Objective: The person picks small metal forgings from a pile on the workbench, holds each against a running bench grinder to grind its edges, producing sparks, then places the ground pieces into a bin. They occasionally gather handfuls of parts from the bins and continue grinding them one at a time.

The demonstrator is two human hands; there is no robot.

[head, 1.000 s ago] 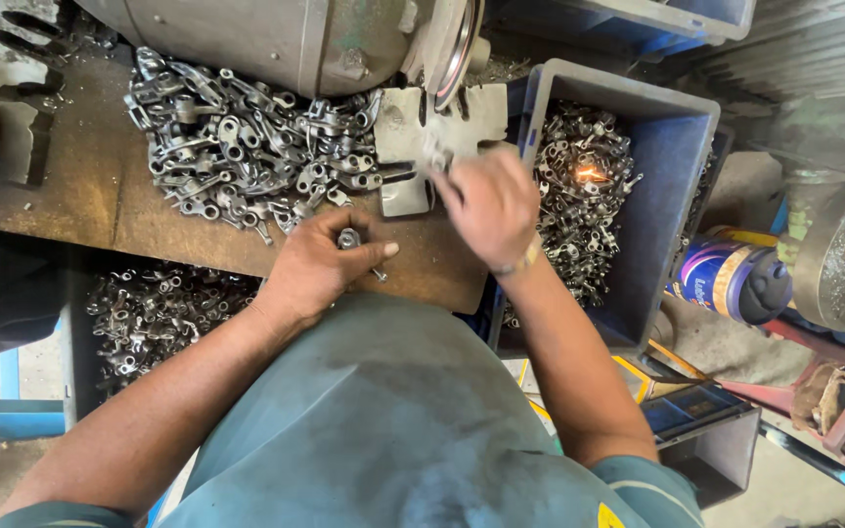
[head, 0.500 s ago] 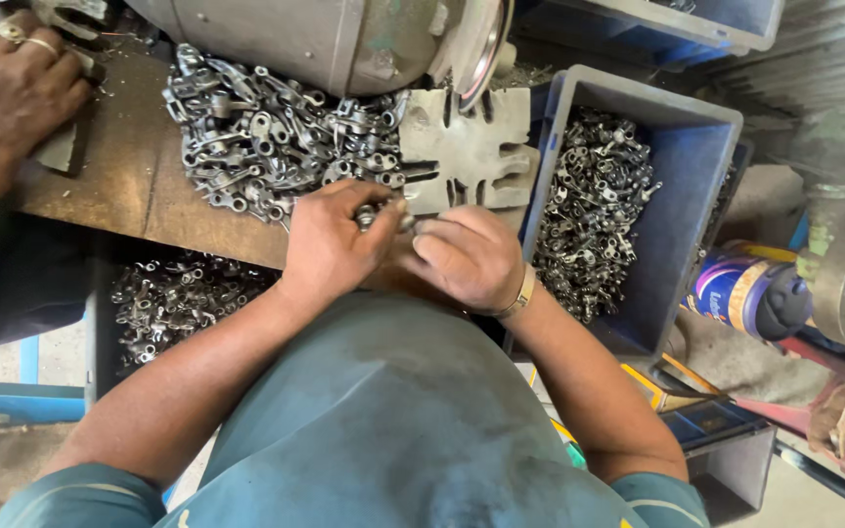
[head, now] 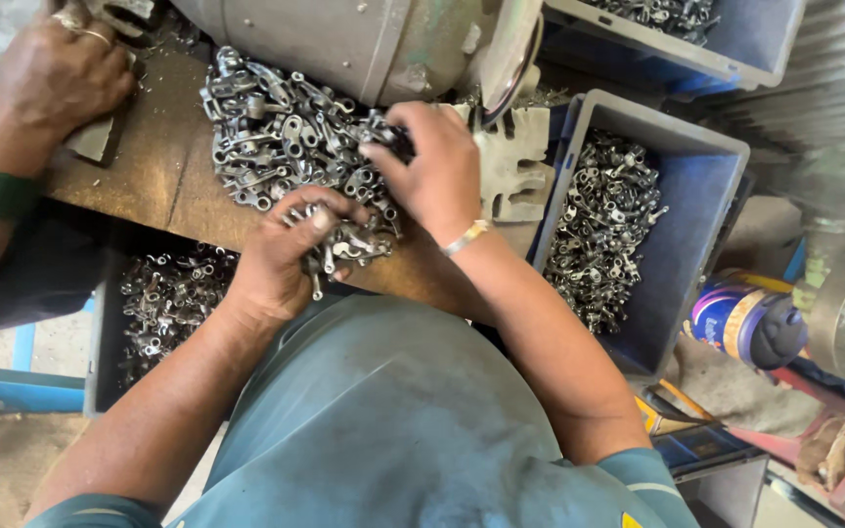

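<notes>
A heap of small grey metal parts [head: 276,132] lies on the brown wooden bench [head: 163,171] under a large grey machine drum [head: 364,44]. My left hand [head: 281,259] is closed around a handful of these metal parts at the bench's near edge. Just to its right, my right hand [head: 437,166] reaches into the heap, fingers curled around parts at its right side. A flat notched metal plate [head: 515,161] lies just right of my right hand.
A blue bin [head: 701,196] full of metal parts stands right of the bench, another blue bin [head: 726,39] behind it. A dark tray of parts [head: 163,303] sits below the bench. Another person's hand [head: 56,78] with rings and a green bangle rests at the top left. A purple can [head: 745,323] stands lower right.
Both hands have moved up into the heap. My left hand now grips a bunch of parts, and my right hand has gone from beside it to the heap's right side.
</notes>
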